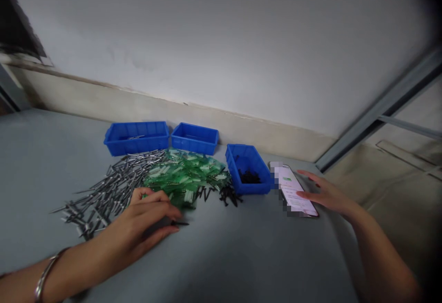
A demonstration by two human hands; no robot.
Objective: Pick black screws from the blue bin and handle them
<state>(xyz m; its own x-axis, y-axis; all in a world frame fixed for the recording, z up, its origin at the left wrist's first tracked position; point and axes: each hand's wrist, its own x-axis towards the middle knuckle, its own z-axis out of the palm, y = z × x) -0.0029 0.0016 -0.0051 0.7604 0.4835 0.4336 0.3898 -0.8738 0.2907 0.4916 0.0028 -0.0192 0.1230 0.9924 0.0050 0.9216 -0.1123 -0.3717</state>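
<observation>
My left hand (147, 220) is low over the table with thumb and forefinger closed on a small black screw (181, 223), whose tip points right. Just behind these fingers lies a heap of green plastic packets (188, 171), and to its left a pile of silver rivets (120, 188). Several loose black screws (229, 195) rest right of the packets. My right hand (322, 192) is at the phone (293, 188), fingers apart, one fingertip over the lit screen. Whether it touches the glass I cannot tell.
Along the wall stand a blue bin (136, 144) with a few rivets, a second blue bin (195, 144), and a third blue bin (248, 167) with black screws inside. A grey metal frame (373, 116) rises at the table's right edge.
</observation>
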